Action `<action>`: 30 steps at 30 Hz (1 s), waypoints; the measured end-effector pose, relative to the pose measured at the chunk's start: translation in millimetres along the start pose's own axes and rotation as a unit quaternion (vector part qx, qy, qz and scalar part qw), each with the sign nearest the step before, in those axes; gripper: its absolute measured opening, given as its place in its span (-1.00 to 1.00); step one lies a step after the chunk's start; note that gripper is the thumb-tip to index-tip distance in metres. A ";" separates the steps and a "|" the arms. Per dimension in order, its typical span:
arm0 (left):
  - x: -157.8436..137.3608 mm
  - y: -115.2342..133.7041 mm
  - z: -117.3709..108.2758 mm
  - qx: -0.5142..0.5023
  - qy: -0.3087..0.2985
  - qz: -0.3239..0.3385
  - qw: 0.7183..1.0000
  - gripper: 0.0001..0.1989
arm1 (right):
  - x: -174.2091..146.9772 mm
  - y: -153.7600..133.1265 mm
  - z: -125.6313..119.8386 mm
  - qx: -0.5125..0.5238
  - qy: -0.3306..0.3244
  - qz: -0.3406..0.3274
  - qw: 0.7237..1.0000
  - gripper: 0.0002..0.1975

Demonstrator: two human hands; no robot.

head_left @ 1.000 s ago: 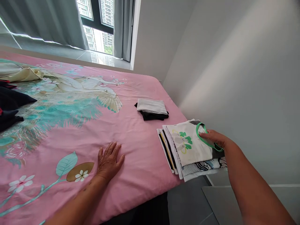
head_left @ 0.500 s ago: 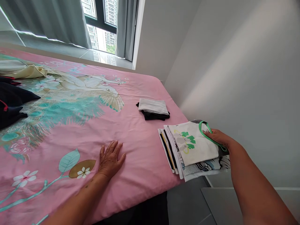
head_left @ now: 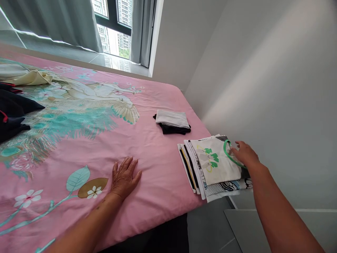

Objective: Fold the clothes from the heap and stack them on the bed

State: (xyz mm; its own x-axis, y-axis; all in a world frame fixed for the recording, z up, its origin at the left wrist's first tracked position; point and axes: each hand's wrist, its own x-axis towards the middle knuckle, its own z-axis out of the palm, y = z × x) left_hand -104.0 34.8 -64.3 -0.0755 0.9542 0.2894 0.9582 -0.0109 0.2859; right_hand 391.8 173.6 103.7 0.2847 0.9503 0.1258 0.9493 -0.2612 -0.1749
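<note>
My left hand (head_left: 124, 177) lies flat on the pink bedsheet (head_left: 158, 168), its fingers stretched out. At the bed's right corner rests a stack of folded shirts (head_left: 195, 172). Its top piece is a white T-shirt (head_left: 218, 163) with a green collar and a green leaf-like print. My right hand (head_left: 246, 154) hovers at that collar, fingers apart and holding nothing; whether its thumb still touches the cloth I cannot tell. Beyond the stack is a small folded pile, a light grey cloth (head_left: 172, 118) over a black cloth (head_left: 175, 130).
Dark clothes (head_left: 15, 110) and a cream cloth (head_left: 34, 77) lie loose at the far left of the bed. A grey wall (head_left: 276, 105) rises along the right. Behind the bed are a window (head_left: 113, 38) and grey curtains (head_left: 52, 24).
My right hand has let go of the T-shirt's collar and moved slightly left and up. The collar end has settled onto the stack. My left hand has stayed in place.
</note>
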 end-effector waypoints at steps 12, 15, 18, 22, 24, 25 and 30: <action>0.1 2.9 -4.4 -0.020 -0.009 -0.012 1.000 -0.51 | -76.2 -94.3 65.1 0.019 -0.083 -0.216 0.973 -0.40; 0.6 2.1 -3.5 -0.018 -0.008 -0.013 1.000 -0.50 | -72.0 -91.5 59.0 0.038 -0.065 -0.207 0.976 -0.40; 0.0 1.2 -3.5 -0.020 -0.008 -0.011 1.000 -0.50 | -69.2 -92.3 55.0 0.018 -0.051 -0.204 0.978 -0.40; -2.5 1.2 -5.3 -0.020 -0.006 -0.009 1.000 -0.51 | -70.6 -104.3 57.9 -0.021 -0.100 -0.201 0.974 -0.37; -2.8 1.1 -5.8 -0.025 -0.008 -0.007 1.000 -0.51 | -71.2 -113.3 58.8 -0.029 -0.097 -0.207 0.973 -0.36; -2.5 0.8 -5.8 -0.030 -0.008 -0.007 1.000 -0.51 | -71.2 -117.8 59.0 -0.032 -0.091 -0.214 0.972 -0.36; -4.1 1.7 -9.8 -0.059 -0.011 -0.020 0.998 -0.52 | -78.5 -130.5 60.4 -0.052 -0.098 -0.244 0.963 -0.41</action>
State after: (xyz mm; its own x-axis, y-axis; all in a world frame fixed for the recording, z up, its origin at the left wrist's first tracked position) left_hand -104.7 28.0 -56.0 -0.1046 0.9612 0.2554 0.9154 -0.0073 0.4025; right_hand 237.5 143.3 57.7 -0.2201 0.9753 -0.0193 0.9748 0.2192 -0.0423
